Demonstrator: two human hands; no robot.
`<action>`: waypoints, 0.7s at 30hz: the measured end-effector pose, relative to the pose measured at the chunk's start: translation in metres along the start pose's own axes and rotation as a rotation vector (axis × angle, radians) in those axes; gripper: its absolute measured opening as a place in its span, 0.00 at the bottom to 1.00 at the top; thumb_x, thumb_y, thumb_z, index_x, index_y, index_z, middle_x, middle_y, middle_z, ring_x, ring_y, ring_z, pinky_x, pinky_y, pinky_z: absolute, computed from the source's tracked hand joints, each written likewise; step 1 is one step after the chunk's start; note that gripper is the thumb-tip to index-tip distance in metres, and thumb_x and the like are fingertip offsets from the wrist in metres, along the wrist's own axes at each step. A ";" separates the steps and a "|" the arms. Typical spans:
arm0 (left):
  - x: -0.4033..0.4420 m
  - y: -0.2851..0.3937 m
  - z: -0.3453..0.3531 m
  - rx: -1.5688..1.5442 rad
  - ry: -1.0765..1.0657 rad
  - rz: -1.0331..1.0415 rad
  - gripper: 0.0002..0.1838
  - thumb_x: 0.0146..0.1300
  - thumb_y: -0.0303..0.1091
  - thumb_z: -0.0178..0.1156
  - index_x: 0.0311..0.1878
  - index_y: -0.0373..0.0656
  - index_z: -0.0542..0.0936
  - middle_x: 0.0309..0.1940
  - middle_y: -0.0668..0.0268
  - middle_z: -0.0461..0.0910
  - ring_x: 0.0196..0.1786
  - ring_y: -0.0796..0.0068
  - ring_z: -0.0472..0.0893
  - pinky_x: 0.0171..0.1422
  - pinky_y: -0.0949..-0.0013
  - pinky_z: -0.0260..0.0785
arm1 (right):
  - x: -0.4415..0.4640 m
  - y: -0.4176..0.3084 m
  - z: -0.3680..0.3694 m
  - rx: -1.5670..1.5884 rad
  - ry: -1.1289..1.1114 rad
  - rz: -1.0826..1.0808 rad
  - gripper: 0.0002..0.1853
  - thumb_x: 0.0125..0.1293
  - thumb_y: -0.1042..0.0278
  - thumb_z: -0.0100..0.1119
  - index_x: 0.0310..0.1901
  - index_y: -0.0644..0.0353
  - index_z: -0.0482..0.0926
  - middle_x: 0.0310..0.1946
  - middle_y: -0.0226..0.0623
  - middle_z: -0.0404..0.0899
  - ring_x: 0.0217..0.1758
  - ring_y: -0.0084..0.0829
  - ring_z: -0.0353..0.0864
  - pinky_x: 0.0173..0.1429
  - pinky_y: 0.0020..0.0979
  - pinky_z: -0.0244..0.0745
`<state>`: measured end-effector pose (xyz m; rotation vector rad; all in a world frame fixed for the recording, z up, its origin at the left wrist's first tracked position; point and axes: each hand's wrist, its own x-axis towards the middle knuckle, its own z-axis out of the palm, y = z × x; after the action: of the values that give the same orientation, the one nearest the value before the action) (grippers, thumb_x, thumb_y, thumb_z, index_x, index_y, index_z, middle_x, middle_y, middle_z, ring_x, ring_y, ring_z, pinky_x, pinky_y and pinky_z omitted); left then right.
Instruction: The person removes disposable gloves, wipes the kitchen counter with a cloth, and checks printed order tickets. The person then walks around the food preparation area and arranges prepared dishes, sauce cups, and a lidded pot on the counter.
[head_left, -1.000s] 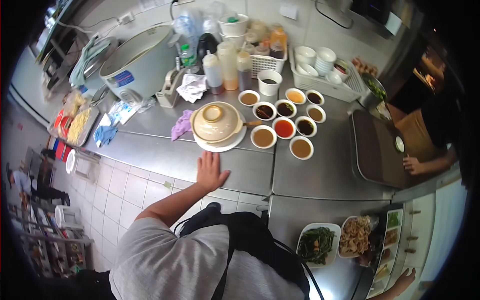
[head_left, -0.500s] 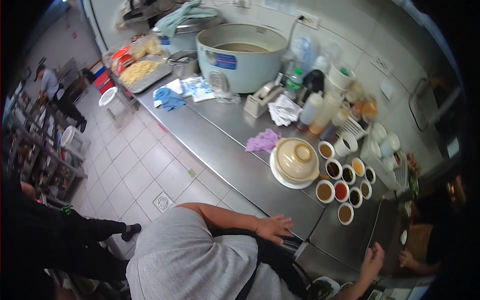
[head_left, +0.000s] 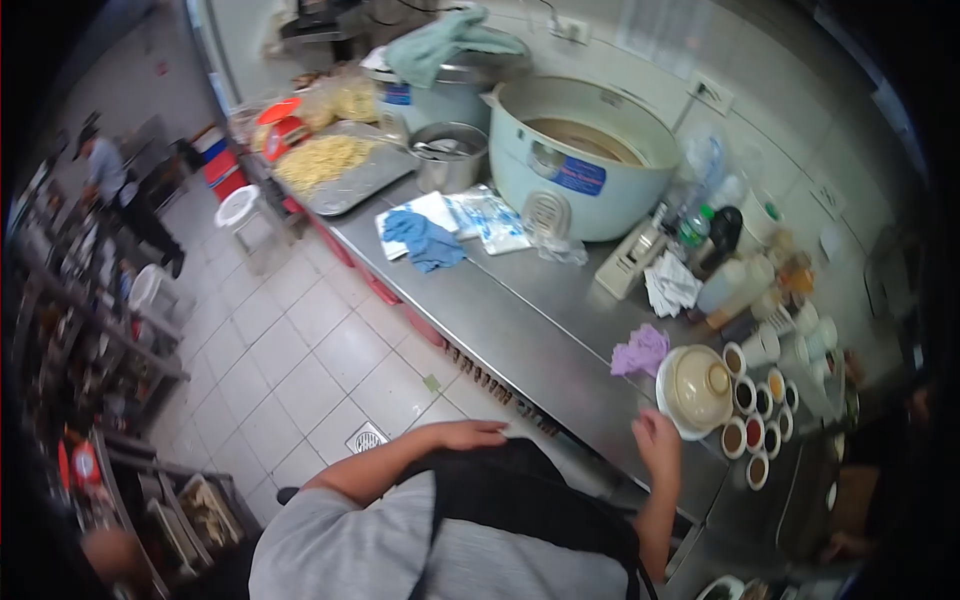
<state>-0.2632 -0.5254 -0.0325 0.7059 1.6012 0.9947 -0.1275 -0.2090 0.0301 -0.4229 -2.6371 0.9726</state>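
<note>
My left hand (head_left: 475,433) is in front of the black apron (head_left: 500,485), its fingers stretched out and nothing in it. My right hand (head_left: 656,440) is raised at the counter's front edge, its fingers loosely bent and apart, with no object visible in it. Nearest to it is a cream lidded clay pot (head_left: 700,388) on a white plate (head_left: 668,420); whether they touch I cannot tell. Several small sauce cups (head_left: 753,432) stand to the right of the pot. A crumpled purple cloth (head_left: 641,350) lies on its left.
Along the steel counter (head_left: 530,345) stand a large rice cooker (head_left: 585,165), a tape dispenser (head_left: 630,260), sauce bottles (head_left: 735,290), a blue cloth (head_left: 425,240) and a tray of noodles (head_left: 370,185). A white stool (head_left: 245,220) and a person (head_left: 115,185) are at the left.
The view has shifted left along the counter, so the pot and cups appear farther right. My left hand has left the counter edge for the apron. My right hand has come up near the pot.
</note>
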 end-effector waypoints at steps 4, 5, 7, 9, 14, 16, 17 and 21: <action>-0.048 -0.095 -0.043 -0.015 0.369 -0.026 0.32 0.59 0.48 0.48 0.61 0.36 0.58 0.54 0.54 0.67 0.57 0.65 0.66 0.61 0.70 0.55 | 0.069 -0.035 0.042 -0.068 -0.056 0.021 0.15 0.50 0.65 0.58 0.38 0.63 0.74 0.33 0.44 0.75 0.37 0.39 0.75 0.42 0.32 0.69; -0.062 -0.104 -0.049 -0.095 0.433 -0.069 0.31 0.60 0.48 0.48 0.61 0.36 0.59 0.52 0.55 0.69 0.55 0.65 0.68 0.60 0.70 0.56 | 0.084 -0.038 0.049 -0.061 -0.029 0.012 0.15 0.49 0.64 0.58 0.38 0.63 0.74 0.33 0.44 0.75 0.37 0.39 0.75 0.42 0.32 0.69; -0.089 -0.113 -0.052 -0.283 0.486 -0.156 0.30 0.60 0.47 0.48 0.60 0.37 0.60 0.50 0.56 0.70 0.53 0.67 0.69 0.58 0.70 0.57 | 0.112 -0.040 0.062 -0.098 -0.009 0.036 0.16 0.50 0.63 0.58 0.39 0.63 0.74 0.35 0.44 0.75 0.37 0.39 0.75 0.42 0.32 0.69; -0.106 -0.123 -0.051 -0.406 0.557 -0.210 0.29 0.60 0.45 0.48 0.60 0.38 0.60 0.49 0.56 0.71 0.52 0.68 0.69 0.57 0.71 0.59 | 0.138 -0.042 0.077 -0.096 -0.006 -0.011 0.15 0.51 0.62 0.57 0.38 0.63 0.75 0.34 0.43 0.75 0.36 0.37 0.75 0.41 0.32 0.69; -0.110 -0.145 -0.043 -0.545 0.668 -0.218 0.28 0.60 0.42 0.49 0.60 0.38 0.60 0.48 0.56 0.71 0.50 0.71 0.70 0.55 0.72 0.60 | 0.218 -0.058 0.134 0.431 -0.255 0.260 0.17 0.56 0.61 0.54 0.45 0.60 0.71 0.32 0.37 0.75 0.30 0.29 0.75 0.34 0.30 0.71; -0.102 -0.148 -0.046 -0.510 0.682 -0.218 0.28 0.59 0.42 0.50 0.60 0.38 0.60 0.48 0.55 0.71 0.50 0.70 0.70 0.55 0.72 0.60 | 0.249 -0.065 0.157 0.837 -0.311 0.648 0.20 0.58 0.63 0.52 0.53 0.56 0.66 0.31 0.34 0.74 0.27 0.25 0.75 0.30 0.27 0.71; -0.096 -0.147 -0.048 -0.494 0.694 -0.216 0.28 0.59 0.42 0.50 0.59 0.37 0.60 0.48 0.55 0.70 0.50 0.69 0.70 0.55 0.72 0.60 | 0.266 -0.055 0.173 0.987 -0.229 0.689 0.23 0.58 0.68 0.49 0.56 0.54 0.60 0.29 0.35 0.73 0.21 0.25 0.73 0.24 0.26 0.70; -0.089 -0.098 -0.059 -0.454 0.822 -0.205 0.27 0.60 0.41 0.50 0.59 0.38 0.61 0.48 0.54 0.70 0.50 0.68 0.71 0.54 0.71 0.62 | 0.311 -0.039 0.211 0.707 0.142 0.639 0.20 0.56 0.71 0.46 0.52 0.55 0.62 0.29 0.38 0.72 0.16 0.25 0.71 0.14 0.27 0.66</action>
<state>-0.2932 -0.6616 -0.0724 -0.2246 1.9650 1.5324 -0.4965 -0.2442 -0.0432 -1.1113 -1.8556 1.8693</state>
